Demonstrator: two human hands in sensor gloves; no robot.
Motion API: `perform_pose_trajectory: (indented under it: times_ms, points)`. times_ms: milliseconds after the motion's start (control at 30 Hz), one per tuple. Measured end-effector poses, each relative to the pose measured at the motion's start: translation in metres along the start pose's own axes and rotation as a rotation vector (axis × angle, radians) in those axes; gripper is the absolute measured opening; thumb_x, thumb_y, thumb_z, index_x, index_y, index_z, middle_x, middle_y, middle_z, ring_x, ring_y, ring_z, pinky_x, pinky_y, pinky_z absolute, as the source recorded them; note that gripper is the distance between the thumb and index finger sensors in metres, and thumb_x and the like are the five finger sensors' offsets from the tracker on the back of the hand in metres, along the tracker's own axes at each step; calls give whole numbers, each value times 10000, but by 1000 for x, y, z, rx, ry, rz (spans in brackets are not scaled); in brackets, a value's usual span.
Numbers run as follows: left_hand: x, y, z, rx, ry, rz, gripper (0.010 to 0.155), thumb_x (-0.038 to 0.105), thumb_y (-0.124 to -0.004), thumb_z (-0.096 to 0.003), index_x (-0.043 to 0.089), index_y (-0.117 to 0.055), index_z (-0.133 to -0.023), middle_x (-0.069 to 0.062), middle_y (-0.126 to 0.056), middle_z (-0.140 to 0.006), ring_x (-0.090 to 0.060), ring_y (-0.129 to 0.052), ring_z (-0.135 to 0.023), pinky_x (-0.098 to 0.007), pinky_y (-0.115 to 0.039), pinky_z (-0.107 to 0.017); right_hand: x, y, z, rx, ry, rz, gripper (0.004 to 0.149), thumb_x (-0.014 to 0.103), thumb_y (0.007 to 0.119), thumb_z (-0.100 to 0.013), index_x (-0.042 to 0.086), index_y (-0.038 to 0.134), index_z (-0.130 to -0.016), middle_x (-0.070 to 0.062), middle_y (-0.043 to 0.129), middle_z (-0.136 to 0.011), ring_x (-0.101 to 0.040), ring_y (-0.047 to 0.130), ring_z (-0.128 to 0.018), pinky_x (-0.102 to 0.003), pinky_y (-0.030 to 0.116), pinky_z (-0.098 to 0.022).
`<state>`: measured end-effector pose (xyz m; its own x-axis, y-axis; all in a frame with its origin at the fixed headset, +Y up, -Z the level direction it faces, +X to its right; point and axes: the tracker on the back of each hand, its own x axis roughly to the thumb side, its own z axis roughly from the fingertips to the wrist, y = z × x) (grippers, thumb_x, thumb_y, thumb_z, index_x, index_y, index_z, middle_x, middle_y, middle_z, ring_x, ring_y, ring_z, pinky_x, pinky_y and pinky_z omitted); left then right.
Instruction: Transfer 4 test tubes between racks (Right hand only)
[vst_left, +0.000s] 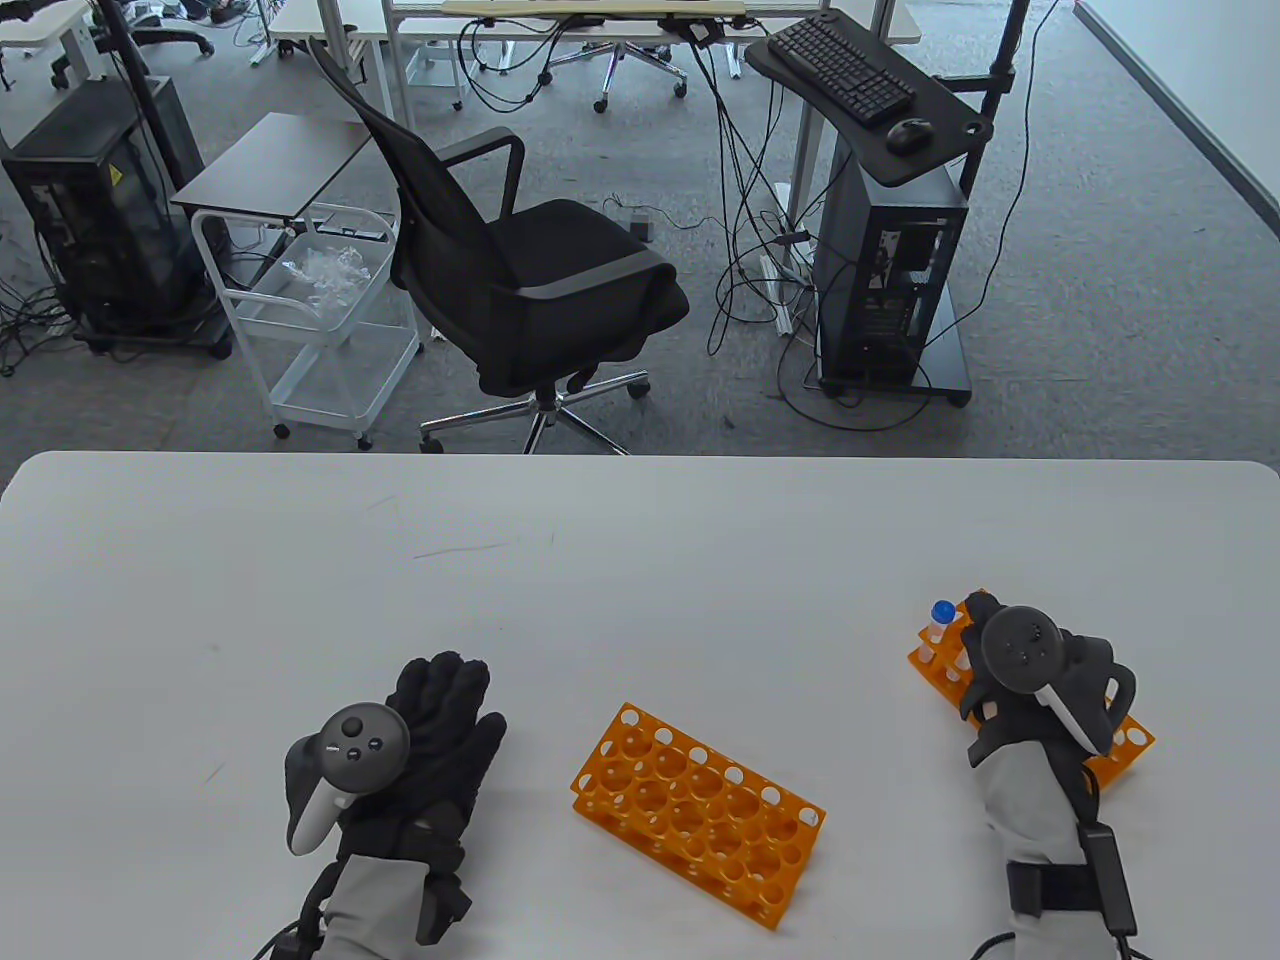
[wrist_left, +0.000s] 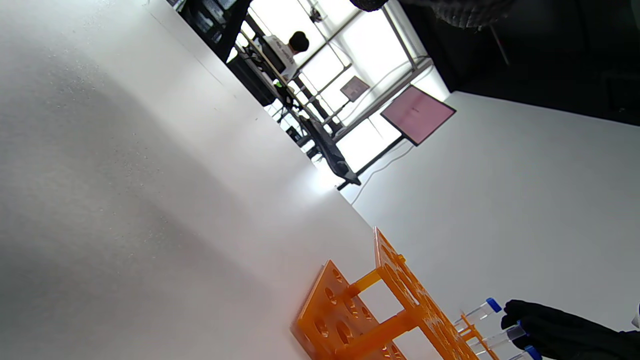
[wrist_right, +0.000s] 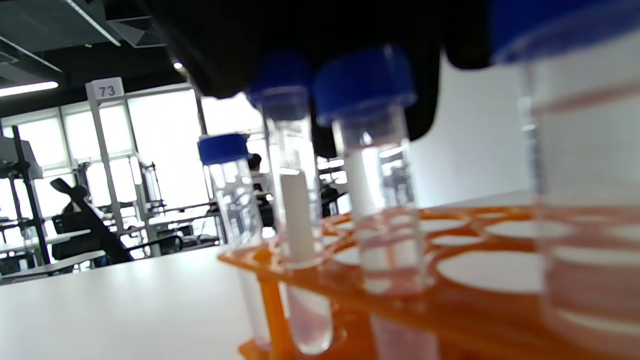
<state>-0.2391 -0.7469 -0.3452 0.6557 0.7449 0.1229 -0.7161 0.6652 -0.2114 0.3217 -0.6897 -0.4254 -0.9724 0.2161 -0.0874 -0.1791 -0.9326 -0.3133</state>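
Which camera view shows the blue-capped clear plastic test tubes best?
The right wrist view: four blue-capped clear plastic test tubes stand close up in the orange rack. The table view shows one cap; the right hand covers the rest. The left wrist view shows three, tiny, at the edge.

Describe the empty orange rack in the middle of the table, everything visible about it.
The empty orange plastic test tube rack lies on the white table, skewed so its long side runs diagonally, between the two gloved hands and touching neither. Its top plate has rows of round holes, larger in the middle rows and smaller along the edges; all appear empty. The left wrist view shows a second perforated plate below, joined to the top by orange struts. It looks like glossy, rigid moulded plastic.
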Motion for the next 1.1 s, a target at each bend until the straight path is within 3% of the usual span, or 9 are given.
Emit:
perform_pose_trajectory:
  times_ms: [867,1100]
  points:
    - [0,0,0,0,0,0,670,647,-499,-586,404,-233,-1151,103,-73,-1209,-133,115,-1087,-409,48,-804,1,10,0,41,-6,12,468,302,779,-478,146,808,-918,-147,939,-850,-418,879,-750,-642,622,-600]
    - [0,0,0,0,0,1,669,647,-500,-586,406,-232,-1150,104,-72,-1208,-131,115,-1087,-408,48,-804,0,1,4,6,-15,-11,509,334,777,-479,135,777,-947,-166,898,-897,-436,837,-792,-648,603,-611]
